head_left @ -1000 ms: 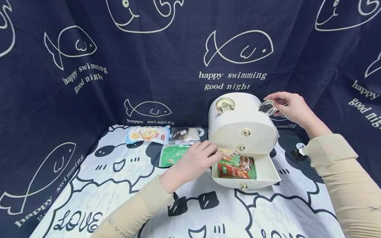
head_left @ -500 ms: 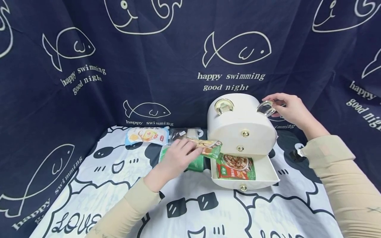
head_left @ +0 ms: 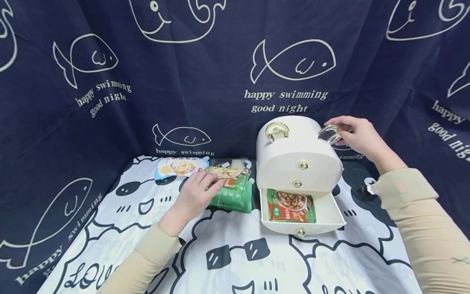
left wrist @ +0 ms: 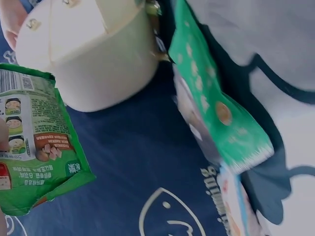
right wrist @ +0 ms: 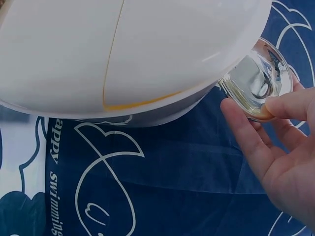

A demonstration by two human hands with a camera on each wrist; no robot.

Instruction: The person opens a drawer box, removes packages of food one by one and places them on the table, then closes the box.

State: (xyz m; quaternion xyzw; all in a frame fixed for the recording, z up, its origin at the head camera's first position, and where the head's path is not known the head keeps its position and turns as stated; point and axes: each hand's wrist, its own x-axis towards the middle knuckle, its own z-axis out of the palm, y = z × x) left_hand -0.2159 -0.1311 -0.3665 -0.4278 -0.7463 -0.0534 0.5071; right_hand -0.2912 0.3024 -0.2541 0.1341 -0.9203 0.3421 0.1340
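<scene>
Your left hand [head_left: 194, 198] pinches a green, flat plastic food packet with a noodle-like picture [head_left: 235, 173] by its end farther from the white, rounded plastic drawer box [head_left: 282, 155], thumb on the printed back; a second ago that packet lay over the drawer, half a second ago it was just beside the box, and now it is clear of it, to the box's left, above a plain green, glossy pouch [head_left: 235, 199] on the cloth; whether packet and pouch touch, you cannot tell from these views.

Your right hand [head_left: 361, 136] stays where it was, thumb and fingers pinching the shiny, gold-rimmed, round ear [head_left: 329, 134] on the box's right side; the white, pull-out bottom drawer [head_left: 327, 208] remains open at the box's front, and the red-and-green, flat food packet [head_left: 291, 206] in its left part now shows its picture uncovered.

Farther left of the box, a blue-and-white, soft plastic bag [head_left: 180, 167] lies unmoved; between it and the box is a dark, see-through packet [head_left: 238, 164], partly covered.
</scene>
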